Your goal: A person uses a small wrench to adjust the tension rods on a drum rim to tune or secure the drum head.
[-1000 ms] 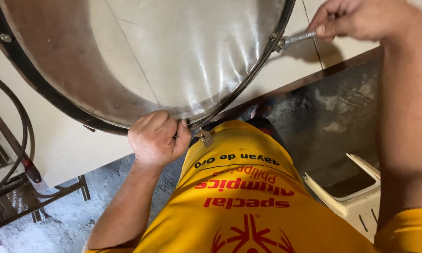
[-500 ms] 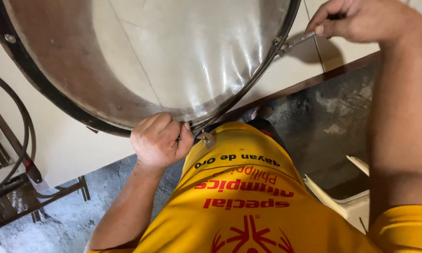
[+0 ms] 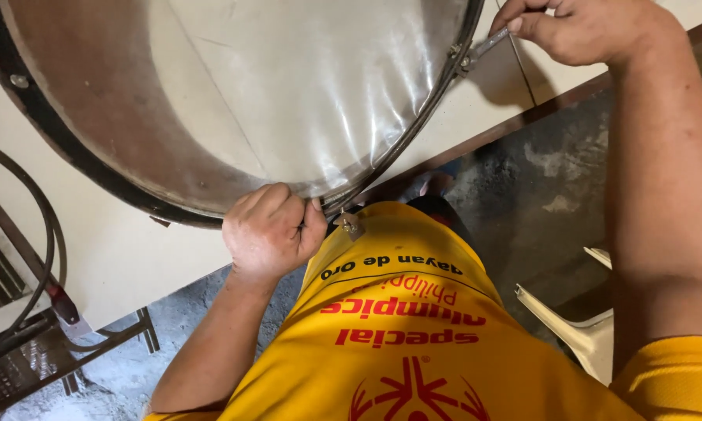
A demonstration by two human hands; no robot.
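Drum (image 3: 234, 101) rim stays steady because our left hand (image 3: 269, 230) grips it, while our right hand (image 3: 577, 27) fingers pinch the tuning key (image 3: 487, 45).

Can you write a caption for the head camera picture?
Left hand grips the big drum's rim while the right hand holds a metal tool at its edge.

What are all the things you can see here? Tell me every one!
Drum: one, big, see-through skin, metal rim, lying on the table.
Table: one, cream, under the drum.
Metal tool: one, silver, at the drum's rim, top right.
Plastic chair: one, white, lower right on the floor.
Black cable: one, far left.
Metal stand: one, dark, bottom left.
Yellow shirt: one, red print, worn.
Left hand: gripping the drum's near rim.
Right hand: holding the metal tool.
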